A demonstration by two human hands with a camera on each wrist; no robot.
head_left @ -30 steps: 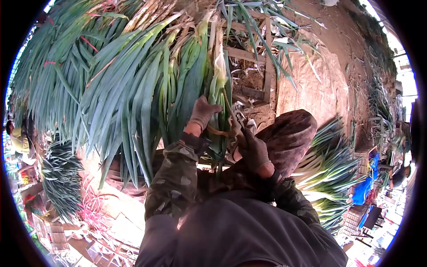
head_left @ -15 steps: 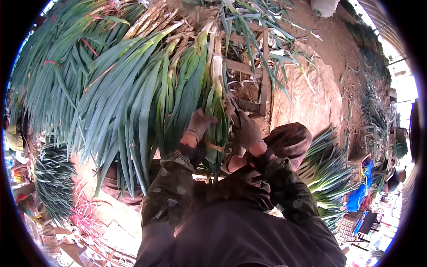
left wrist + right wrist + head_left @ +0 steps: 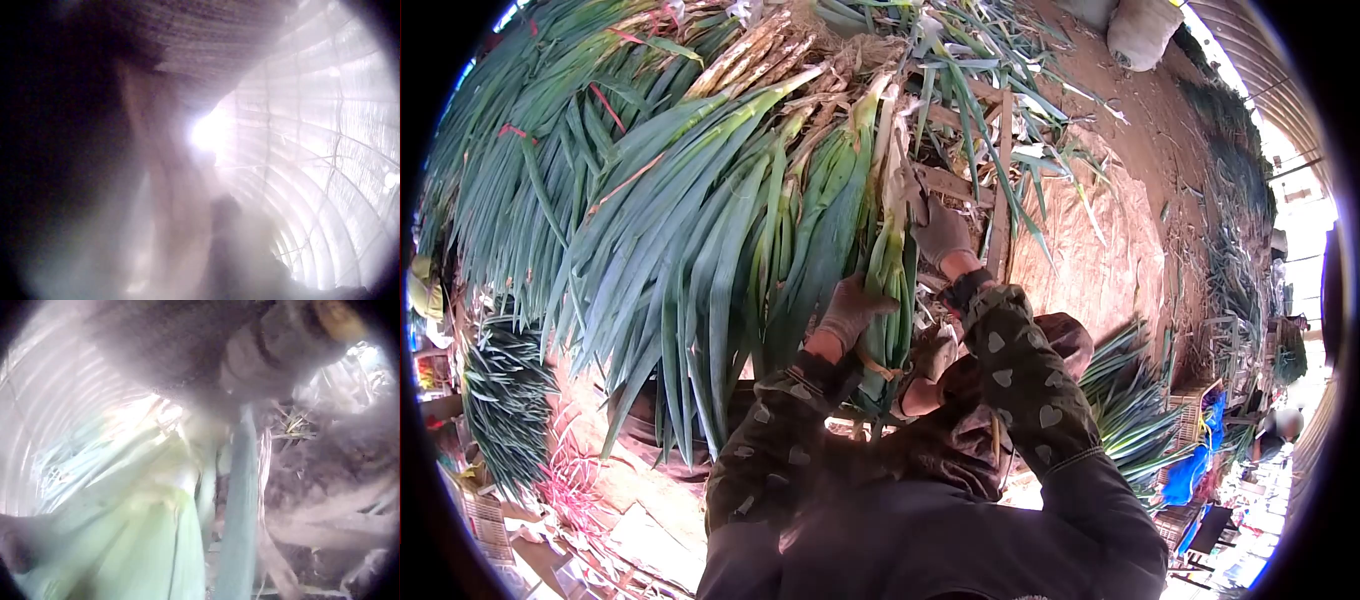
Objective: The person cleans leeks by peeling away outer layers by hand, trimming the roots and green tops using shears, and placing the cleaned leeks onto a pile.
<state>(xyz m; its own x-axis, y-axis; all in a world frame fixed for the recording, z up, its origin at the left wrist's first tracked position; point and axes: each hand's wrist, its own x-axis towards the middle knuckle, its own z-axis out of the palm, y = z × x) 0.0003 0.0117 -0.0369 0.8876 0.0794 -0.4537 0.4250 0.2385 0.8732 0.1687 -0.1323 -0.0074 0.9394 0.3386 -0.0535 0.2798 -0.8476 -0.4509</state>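
Note:
My gloved left hand [image 3: 853, 308] grips an upright bundle of leeks [image 3: 887, 270] at its green part, thumb across the front. Above a tan band [image 3: 880, 368], the bundle's leaves hang down. Farther up, my gloved right hand [image 3: 943, 228] holds a thin dark tool beside the pale stems; its exact kind is hard to tell. In the right wrist view the glove [image 3: 206, 344] has curled fingers round something with a yellowish end [image 3: 339, 320], above green leaves [image 3: 144, 550]. The left wrist view shows a blurred knitted glove [image 3: 200, 37]; its fingertips are hidden.
A large heap of leeks [image 3: 670, 230] fills the left. Behind my right hand is a wooden frame [image 3: 1003, 180] with a brown sheet [image 3: 1090, 230] beside it. More leeks [image 3: 1130, 400] lie at the right, near a blue cloth [image 3: 1190, 475]. A white sack [image 3: 1142, 35] stands behind.
My right hand has moved up along the bundle with the tool, from beside the leaves to the pale stems. My left hand keeps its grip, slightly lower in the view.

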